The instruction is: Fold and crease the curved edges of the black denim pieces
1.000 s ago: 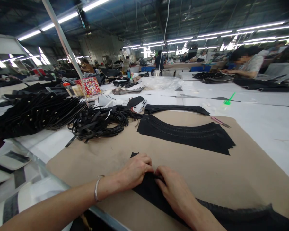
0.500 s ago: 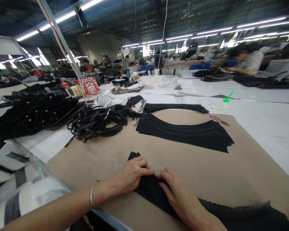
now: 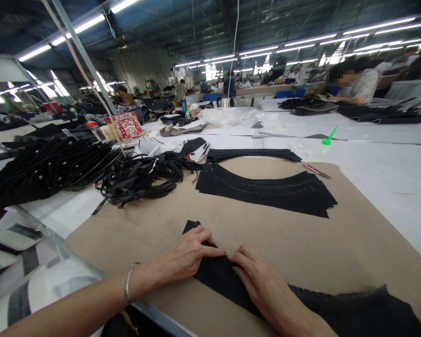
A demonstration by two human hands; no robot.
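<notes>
A long curved piece of black fabric (image 3: 228,283) lies on the brown board in front of me, with small notches along its inner edge. My left hand (image 3: 192,250) presses on its far part, fingers bent over the upper edge and index finger pointing right. Close beside it, my right hand (image 3: 257,274) grips the same edge with thumb and fingers together. The fingertips of both hands almost meet at the edge. A matching stack of curved black pieces (image 3: 263,189) with stitched lines lies beyond my hands.
The brown board (image 3: 133,234) covers the near table. A pile of black straps (image 3: 136,180) and stacked black parts (image 3: 49,168) are at left. Thread snips (image 3: 317,171) and a green-tipped applicator (image 3: 330,136) lie at right. A metal pole (image 3: 87,61) rises at left; a co-worker (image 3: 361,84) sits far right.
The view has shifted slightly, so the surroundings sit a little further left and higher. Both hands stay at the same fabric edge, with barely any finger movement.
</notes>
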